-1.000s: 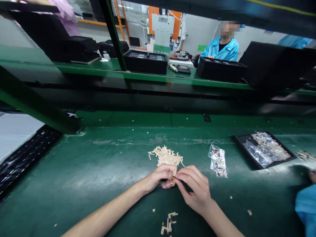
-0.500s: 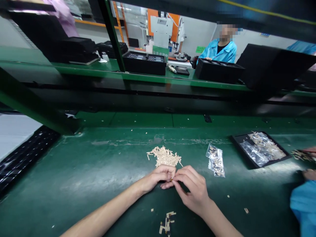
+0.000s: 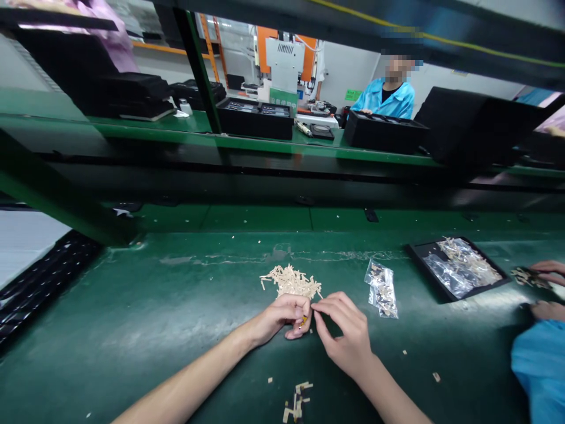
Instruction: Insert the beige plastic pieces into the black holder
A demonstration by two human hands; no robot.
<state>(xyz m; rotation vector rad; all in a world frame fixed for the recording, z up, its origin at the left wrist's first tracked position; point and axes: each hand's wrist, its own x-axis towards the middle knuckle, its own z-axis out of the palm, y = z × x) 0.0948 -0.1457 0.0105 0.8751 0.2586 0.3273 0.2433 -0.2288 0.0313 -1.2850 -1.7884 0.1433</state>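
My left hand (image 3: pixel 289 318) is closed, its thumb and fingers pinching a tiny yellow-gold piece (image 3: pixel 303 321) whose exact kind I cannot make out. Just to its right is my right hand (image 3: pixel 346 330), with thumb and index fingertips a little apart and nothing visible between them. Behind both hands lies a pile of small cream-coloured, strip-like pieces (image 3: pixel 291 280), partly covered by my left hand. Near me on the table sits a smaller loose group of cream and dark pieces (image 3: pixel 298 403). One tiny pale chip (image 3: pixel 311 331) shows below my right fingertips.
Right of the pile lies a clear bag of small pieces (image 3: pixel 382 291). Farther right, a black tray (image 3: pixel 435 282) holds bags and loose pieces. Another person's hand (image 3: pixel 549 272) and blue sleeve (image 3: pixel 538 365) are at the right edge. A green post (image 3: pixel 66 194) stands at left.
My right fingers have drawn slightly away from my left hand and parted. The yellow-gold piece in my left hand shows more. A pale chip now appears below my right fingertips.
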